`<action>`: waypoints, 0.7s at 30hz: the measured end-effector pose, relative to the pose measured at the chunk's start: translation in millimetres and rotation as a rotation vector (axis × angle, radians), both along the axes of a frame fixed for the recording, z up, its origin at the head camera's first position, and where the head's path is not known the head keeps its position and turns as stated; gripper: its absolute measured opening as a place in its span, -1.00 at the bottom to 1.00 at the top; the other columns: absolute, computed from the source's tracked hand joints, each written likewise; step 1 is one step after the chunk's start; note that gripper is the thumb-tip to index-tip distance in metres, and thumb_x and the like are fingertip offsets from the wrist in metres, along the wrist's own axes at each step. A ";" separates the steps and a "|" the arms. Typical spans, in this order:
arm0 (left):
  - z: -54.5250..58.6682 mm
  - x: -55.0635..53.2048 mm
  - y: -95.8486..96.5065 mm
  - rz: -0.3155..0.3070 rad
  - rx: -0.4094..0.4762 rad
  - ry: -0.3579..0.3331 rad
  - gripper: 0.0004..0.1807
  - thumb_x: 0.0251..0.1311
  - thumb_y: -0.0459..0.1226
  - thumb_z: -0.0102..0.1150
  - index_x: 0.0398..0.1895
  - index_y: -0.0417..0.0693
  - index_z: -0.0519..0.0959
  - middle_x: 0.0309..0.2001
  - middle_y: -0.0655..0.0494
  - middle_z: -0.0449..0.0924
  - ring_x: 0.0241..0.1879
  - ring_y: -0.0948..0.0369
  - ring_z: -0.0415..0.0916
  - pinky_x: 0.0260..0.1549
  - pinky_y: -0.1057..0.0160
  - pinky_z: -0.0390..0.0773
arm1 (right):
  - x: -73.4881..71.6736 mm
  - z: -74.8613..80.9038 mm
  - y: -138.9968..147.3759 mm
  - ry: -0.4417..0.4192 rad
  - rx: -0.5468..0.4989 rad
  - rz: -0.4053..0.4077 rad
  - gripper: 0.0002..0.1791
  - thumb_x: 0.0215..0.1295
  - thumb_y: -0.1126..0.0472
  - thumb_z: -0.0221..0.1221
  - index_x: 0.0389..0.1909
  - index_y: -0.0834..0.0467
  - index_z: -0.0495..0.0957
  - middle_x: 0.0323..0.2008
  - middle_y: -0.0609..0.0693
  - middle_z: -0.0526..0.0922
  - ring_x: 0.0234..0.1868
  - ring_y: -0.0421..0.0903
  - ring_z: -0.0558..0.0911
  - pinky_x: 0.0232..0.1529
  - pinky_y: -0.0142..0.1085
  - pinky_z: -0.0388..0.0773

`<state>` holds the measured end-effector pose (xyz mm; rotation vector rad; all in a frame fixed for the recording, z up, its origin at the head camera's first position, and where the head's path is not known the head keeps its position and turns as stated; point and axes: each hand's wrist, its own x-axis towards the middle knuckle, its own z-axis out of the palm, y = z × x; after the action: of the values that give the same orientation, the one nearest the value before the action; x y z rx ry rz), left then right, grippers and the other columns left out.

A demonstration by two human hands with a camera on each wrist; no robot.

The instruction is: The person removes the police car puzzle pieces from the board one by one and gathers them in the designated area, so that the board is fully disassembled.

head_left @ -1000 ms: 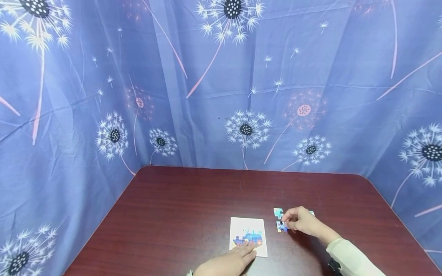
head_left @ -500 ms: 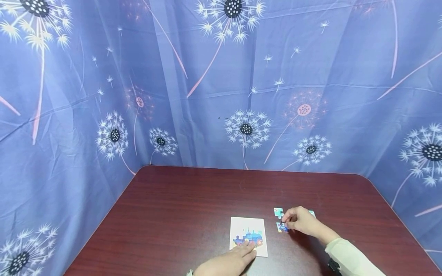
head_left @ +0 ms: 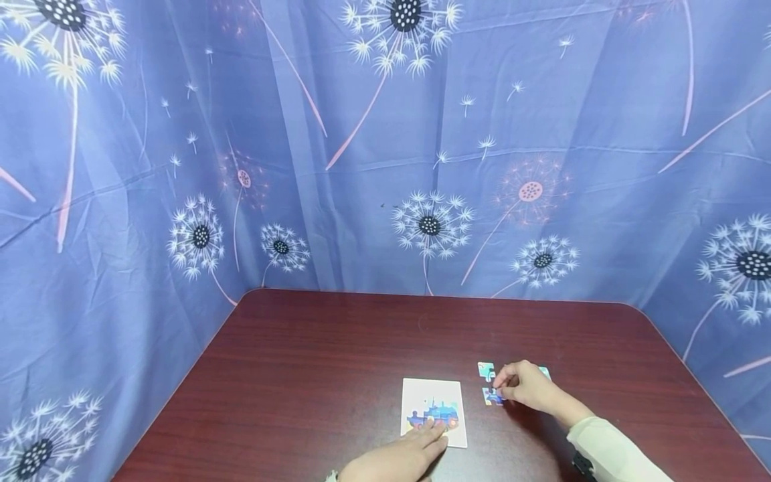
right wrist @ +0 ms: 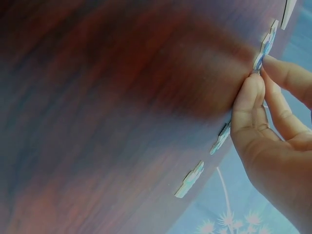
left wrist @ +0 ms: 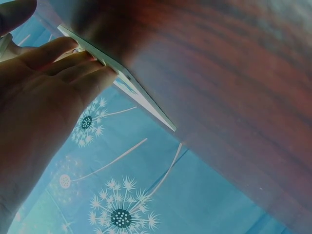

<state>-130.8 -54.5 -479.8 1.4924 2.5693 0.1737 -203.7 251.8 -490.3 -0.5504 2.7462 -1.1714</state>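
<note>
A white puzzle board (head_left: 415,389) with a blue train picture lies on the table. My left hand (head_left: 394,460) rests flat along its near part, fingers straight and covering the picture's lower edge; the left wrist view shows the fingertips on the board's face. To the board's right, my right hand (head_left: 529,388) pinches a blue puzzle piece (head_left: 490,397) at its edge between thumb and fingers. That piece (right wrist: 265,46) appears edge-on in the right wrist view, close to the table, its near end hidden by the fingertips.
Another puzzle piece (head_left: 484,369) lies just beyond the pinched one. A light blue piece (head_left: 545,371) shows partly behind my right hand. In the right wrist view, loose pieces (right wrist: 190,180) lie below the hand. A blue dandelion-print cloth (head_left: 361,221) hangs behind the dark red table (head_left: 289,375).
</note>
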 end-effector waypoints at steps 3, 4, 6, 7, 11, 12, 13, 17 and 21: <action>0.3 0.6 -0.1 0.000 0.005 -0.003 -0.26 0.32 0.14 -0.03 0.36 -0.22 0.31 0.42 -0.08 0.17 0.40 0.07 0.14 0.29 0.24 0.26 | 0.5 -0.1 0.3 -0.006 -0.004 0.004 -0.91 0.04 0.46 0.26 -0.46 0.23 0.62 -0.60 -0.06 0.58 -0.65 -0.26 0.47 -0.59 -0.40 0.43; 0.3 0.7 0.1 0.000 0.006 -0.006 -0.28 0.33 0.12 -0.03 0.36 -0.22 0.31 0.42 -0.08 0.18 0.40 0.07 0.14 0.29 0.24 0.26 | 0.5 0.0 0.6 -0.009 -0.009 0.007 -0.91 0.04 0.46 0.26 -0.46 0.23 0.63 -0.60 -0.06 0.58 -0.65 -0.26 0.47 -0.59 -0.40 0.43; 0.0 1.1 0.4 -0.003 0.008 0.008 -0.34 0.35 0.04 0.00 0.35 -0.22 0.32 0.42 -0.08 0.19 0.40 0.08 0.16 0.28 0.24 0.26 | -0.2 0.4 1.3 -0.010 -0.017 0.018 -0.92 0.05 0.46 0.26 -0.45 0.24 0.63 -0.59 -0.06 0.58 -0.64 -0.25 0.47 -0.59 -0.40 0.44; -0.1 1.3 0.7 -0.006 0.009 0.017 -0.38 0.35 -0.01 0.01 0.34 -0.21 0.33 0.41 -0.07 0.21 0.39 0.08 0.17 0.28 0.25 0.27 | -0.5 0.7 1.8 -0.011 -0.022 0.022 -0.92 0.05 0.46 0.25 -0.44 0.25 0.63 -0.59 -0.06 0.58 -0.64 -0.25 0.47 -0.59 -0.40 0.44; -0.4 1.4 1.6 0.001 0.000 0.017 -0.44 0.32 -0.16 0.06 0.35 -0.19 0.33 0.41 -0.04 0.21 0.39 0.11 0.17 0.28 0.26 0.27 | -3.2 2.4 3.5 -0.008 -0.068 0.045 -0.91 0.10 0.47 0.23 -0.36 0.30 0.63 -0.54 -0.02 0.61 -0.62 -0.25 0.49 -0.58 -0.39 0.48; -0.3 1.3 1.7 0.004 -0.004 0.012 -0.43 0.31 -0.17 0.07 0.35 -0.19 0.32 0.41 -0.03 0.20 0.40 0.12 0.16 0.28 0.26 0.27 | -3.8 3.1 3.4 -0.009 -0.083 0.046 -0.91 0.11 0.46 0.23 -0.34 0.31 0.63 -0.53 0.00 0.62 -0.61 -0.25 0.50 -0.57 -0.39 0.49; -0.1 1.4 1.7 0.007 -0.010 0.008 -0.42 0.30 -0.18 0.07 0.35 -0.18 0.32 0.42 -0.02 0.20 0.40 0.13 0.15 0.28 0.27 0.26 | -4.4 3.4 3.2 -0.006 -0.091 0.047 -0.91 0.13 0.45 0.24 -0.32 0.31 0.63 -0.50 0.02 0.63 -0.58 -0.26 0.52 -0.55 -0.39 0.50; 0.4 1.6 1.4 0.005 -0.019 0.016 -0.41 0.27 -0.19 0.10 0.35 -0.18 0.32 0.42 -0.02 0.19 0.40 0.12 0.15 0.28 0.26 0.26 | -6.0 5.4 -1.4 0.013 -0.125 0.057 -0.89 0.16 0.38 0.26 -0.28 0.31 0.64 -0.42 0.06 0.66 -0.47 -0.29 0.56 -0.46 -0.41 0.53; 0.7 1.7 1.2 0.004 -0.017 0.019 -0.42 0.28 -0.19 0.10 0.35 -0.17 0.32 0.42 -0.02 0.19 0.40 0.12 0.15 0.28 0.26 0.27 | -6.9 8.3 -12.4 0.029 -0.159 0.088 -0.84 0.20 0.32 0.27 -0.23 0.32 0.64 -0.38 0.03 0.65 -0.41 -0.27 0.59 -0.40 -0.40 0.55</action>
<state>-129.2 -53.3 -479.1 1.4907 2.5820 0.1389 -210.7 239.4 -482.0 -0.7030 2.6368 -1.3786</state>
